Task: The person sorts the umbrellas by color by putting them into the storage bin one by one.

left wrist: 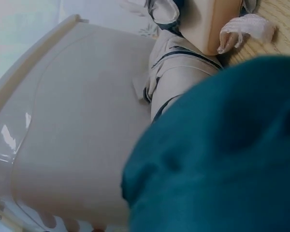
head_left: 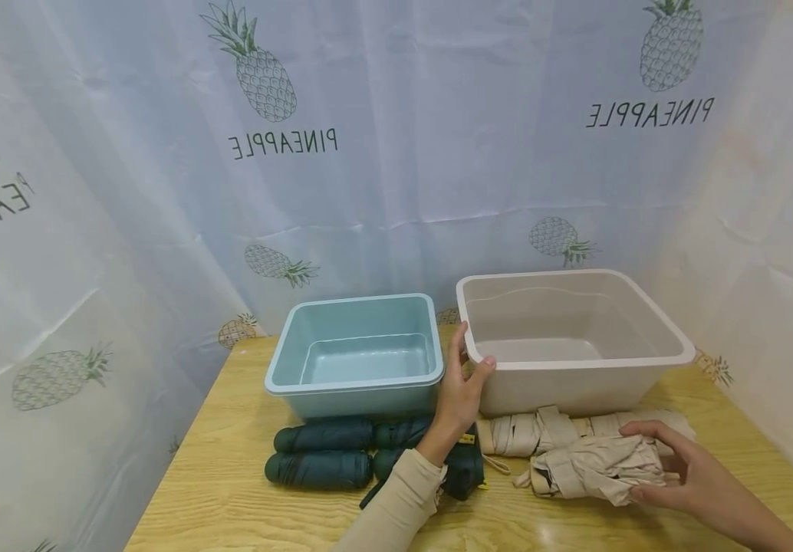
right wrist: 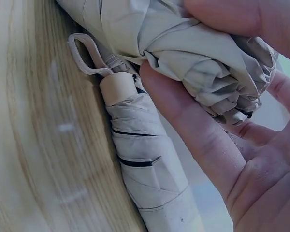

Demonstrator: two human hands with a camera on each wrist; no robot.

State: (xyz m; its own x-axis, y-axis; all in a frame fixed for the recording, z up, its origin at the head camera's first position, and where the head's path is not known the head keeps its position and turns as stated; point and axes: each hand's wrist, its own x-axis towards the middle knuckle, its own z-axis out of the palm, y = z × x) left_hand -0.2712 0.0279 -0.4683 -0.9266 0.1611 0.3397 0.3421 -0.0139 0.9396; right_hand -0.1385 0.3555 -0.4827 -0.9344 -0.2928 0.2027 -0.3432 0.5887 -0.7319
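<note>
My left hand (head_left: 462,387) is at the front left corner of a beige plastic basin (head_left: 569,387), thumb and fingers extended against its rim. My right hand (head_left: 689,471) grips a folded beige umbrella (head_left: 597,469) with loose, rumpled fabric; in the right wrist view, fingers (right wrist: 183,116) lie along both sides of its bunched end (right wrist: 208,77). Behind it, another beige umbrella (head_left: 528,435), strapped more neatly, lies along the basin's front; its pale handle (right wrist: 118,88) has a wrist loop. A blurred teal surface (left wrist: 222,154) blocks much of the left wrist view.
A light blue basin (head_left: 358,402) stands left of the beige one. Several folded dark green umbrellas (head_left: 320,469) lie before it on the wooden table (head_left: 210,491), partly behind my left forearm. A pineapple-print curtain (head_left: 410,176) hangs behind and at both sides.
</note>
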